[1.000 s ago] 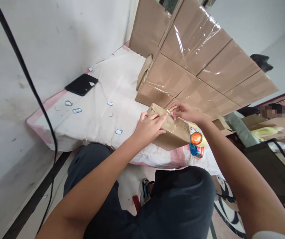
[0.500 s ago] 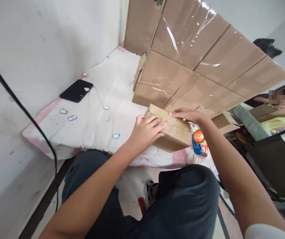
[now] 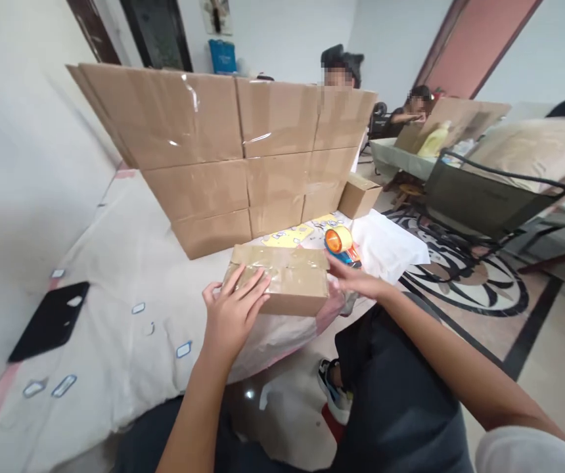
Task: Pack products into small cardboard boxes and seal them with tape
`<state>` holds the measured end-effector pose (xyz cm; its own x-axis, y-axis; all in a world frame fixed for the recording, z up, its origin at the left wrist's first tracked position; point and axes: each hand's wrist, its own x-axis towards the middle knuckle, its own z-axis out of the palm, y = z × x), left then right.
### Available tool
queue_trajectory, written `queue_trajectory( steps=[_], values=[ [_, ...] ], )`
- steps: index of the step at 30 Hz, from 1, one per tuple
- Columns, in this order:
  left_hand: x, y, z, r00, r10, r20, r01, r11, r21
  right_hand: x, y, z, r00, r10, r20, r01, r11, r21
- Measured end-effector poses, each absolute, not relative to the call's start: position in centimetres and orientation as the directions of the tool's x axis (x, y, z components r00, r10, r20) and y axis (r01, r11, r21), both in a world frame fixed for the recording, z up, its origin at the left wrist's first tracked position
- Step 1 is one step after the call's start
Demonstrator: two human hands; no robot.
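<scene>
A small closed cardboard box (image 3: 295, 279) with clear tape across its top lies in front of me on the cloth-covered table (image 3: 129, 368). My left hand (image 3: 236, 302) rests on the box's left part, fingers spread over the top. At the right end of the box is my right hand (image 3: 356, 279), its fingers stretched out towards the box corner; whether they touch it is hard to tell. Just behind those fingers lies a tape dispenser (image 3: 341, 246) with an orange-cored roll and a blue and orange body. Neither hand grips anything visible.
A wall of taped-together cardboard boxes (image 3: 213, 177) stands behind the small box. Another small carton (image 3: 360, 195) is at its right end. A black flat object (image 3: 50, 322) and several small labels lie left. One person (image 3: 341, 66) is behind the boxes, another farther right.
My view has swung up and to the right. My left hand stays on the box. The right hand has moved from the box's top to its right end, beside the tape dispenser.
</scene>
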<state>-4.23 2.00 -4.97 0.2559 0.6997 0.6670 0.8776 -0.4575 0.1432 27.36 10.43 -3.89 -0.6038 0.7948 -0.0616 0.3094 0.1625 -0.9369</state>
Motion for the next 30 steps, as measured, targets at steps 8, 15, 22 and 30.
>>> queue_trajectory(
  steps=[8,15,22,30],
  values=[
    [-2.0,2.7,-6.6,0.229,0.569,0.79,0.883,-0.462,0.076,26.9,6.1,-8.7,-0.428,0.868,0.254,0.43,0.442,-0.787],
    [0.4,2.8,-8.0,0.208,0.516,0.831,0.905,-0.424,0.037,29.8,8.4,-8.1,-0.541,0.821,0.184,0.341,0.413,-0.844],
    [0.1,2.4,-9.4,0.15,0.39,0.909,0.92,-0.392,0.017,31.7,8.7,-3.5,-0.337,0.89,0.307,0.268,0.403,-0.875],
    [-1.6,2.7,-9.5,0.099,0.497,0.862,0.941,-0.329,0.081,45.1,12.6,0.4,0.326,0.781,0.533,0.647,0.227,-0.728]
  ],
)
